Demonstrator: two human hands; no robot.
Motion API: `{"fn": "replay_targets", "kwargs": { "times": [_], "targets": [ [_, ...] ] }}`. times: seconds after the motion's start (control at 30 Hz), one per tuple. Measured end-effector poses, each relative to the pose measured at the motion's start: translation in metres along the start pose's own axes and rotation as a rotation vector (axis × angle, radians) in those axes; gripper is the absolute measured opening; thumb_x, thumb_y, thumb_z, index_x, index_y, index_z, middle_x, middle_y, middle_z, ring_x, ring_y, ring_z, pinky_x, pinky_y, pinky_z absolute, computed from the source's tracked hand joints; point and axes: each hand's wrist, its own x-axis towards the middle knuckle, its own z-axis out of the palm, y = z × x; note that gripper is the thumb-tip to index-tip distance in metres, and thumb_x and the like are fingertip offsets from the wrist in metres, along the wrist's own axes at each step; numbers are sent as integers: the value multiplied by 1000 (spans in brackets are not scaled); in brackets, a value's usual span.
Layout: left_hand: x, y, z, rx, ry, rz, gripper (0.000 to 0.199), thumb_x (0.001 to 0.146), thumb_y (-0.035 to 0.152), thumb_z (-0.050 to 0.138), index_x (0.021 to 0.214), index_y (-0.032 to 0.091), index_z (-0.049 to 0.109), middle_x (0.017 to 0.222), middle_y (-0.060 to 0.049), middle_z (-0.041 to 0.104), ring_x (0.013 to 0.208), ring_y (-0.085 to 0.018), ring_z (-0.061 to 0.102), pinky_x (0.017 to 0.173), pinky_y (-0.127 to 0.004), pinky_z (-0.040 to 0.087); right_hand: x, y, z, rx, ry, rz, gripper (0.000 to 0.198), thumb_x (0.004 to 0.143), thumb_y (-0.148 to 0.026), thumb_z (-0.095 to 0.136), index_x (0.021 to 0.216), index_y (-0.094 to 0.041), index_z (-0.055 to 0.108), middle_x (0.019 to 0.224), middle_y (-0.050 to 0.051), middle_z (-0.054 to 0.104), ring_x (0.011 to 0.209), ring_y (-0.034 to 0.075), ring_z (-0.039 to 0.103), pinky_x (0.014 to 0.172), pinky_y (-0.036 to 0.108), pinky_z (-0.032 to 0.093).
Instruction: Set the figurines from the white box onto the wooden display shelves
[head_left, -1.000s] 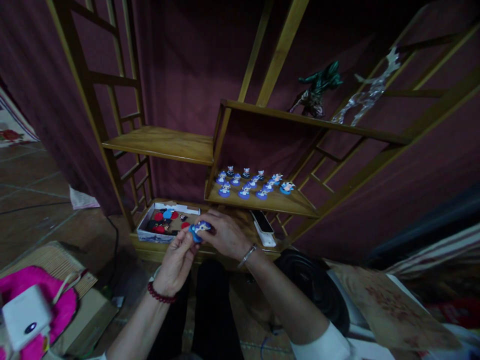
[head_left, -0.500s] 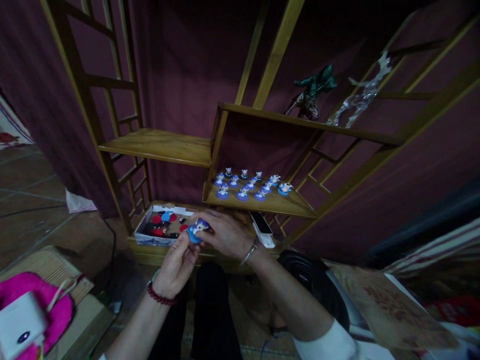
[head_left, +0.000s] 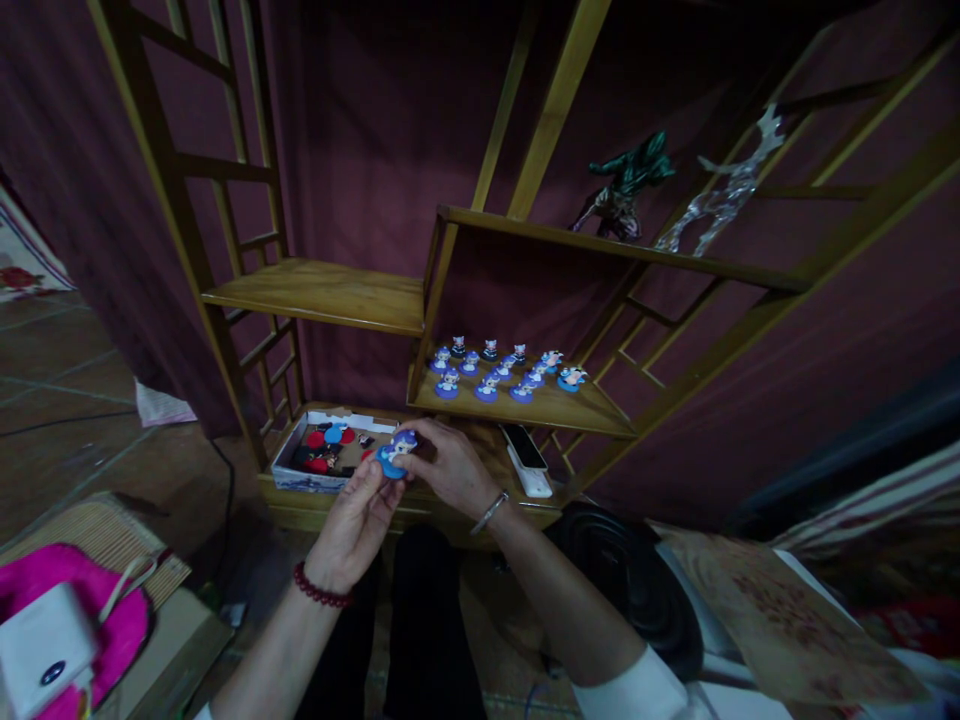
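Observation:
Between both hands I hold a small figurine [head_left: 400, 450] with purple hair, a white body and a blue round base. My left hand [head_left: 356, 525] pinches the base from below left. My right hand [head_left: 446, 462] grips the figurine from the right, fingers at its head and side. Just behind and left of it stands an open box [head_left: 309, 480] with red and blue round bases and dark small pieces inside. On the lower right shelf [head_left: 574, 415] several similar figurines [head_left: 487, 386] stand upright in rows, most with purple bases.
A phone [head_left: 523, 446] lies on a white object right of my right hand. Higher up stand a green figure [head_left: 632, 185] and a clear deer ornament [head_left: 724, 190]. A white device [head_left: 45, 645] sits on a pink mat at lower left. Wooden uprights frame the shelves.
My right hand has shifted its fingers on the figurine, uncovering more of its head and body. The figurine has risen slightly and now stands more upright.

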Motion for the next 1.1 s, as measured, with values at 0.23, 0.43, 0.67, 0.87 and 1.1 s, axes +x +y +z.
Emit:
{"fn": "replay_targets", "kwargs": {
  "times": [0.23,0.43,0.67,0.87,1.1],
  "targets": [
    [0,-5,-4,-14,2,-3,21,64,22,68,82,13,63,84,-4,65,75,-13,61,68,-20,49,-2,-2,-3,46,-36,-63,22,73,-26,59,94,-19,59,89,2,62,80,13,56,71,24,42],
    [-1,-13,-4,-42,-3,-62,20,62,22,70,79,15,63,83,-3,64,75,-14,61,67,-21,49,-6,0,-16,28,-114,-94,22,74,-26,59,95,-19,59,95,3,62,87,14,56,77,25,41],
    [-2,-14,2,-19,-62,-73,21,64,21,68,84,16,63,87,-3,64,78,-14,60,71,-22,49,-7,-3,-25,2,-119,-111,20,75,-25,58,94,-18,58,91,2,61,83,13,55,76,24,41],
    [-5,-16,3,5,-64,-83,23,64,20,68,86,15,63,87,-3,63,78,-14,60,69,-21,48,-9,-1,-27,-10,-166,-145,21,75,-25,58,95,-18,57,90,2,61,82,13,55,75,24,40],
    [-3,-19,6,8,-107,-35,26,70,20,63,96,19,60,91,-1,62,78,-9,57,71,-19,46,-14,-1,-25,-77,-79,-74,17,74,-23,59,90,-18,59,87,2,60,81,12,53,74,23,39]
  ]
}}
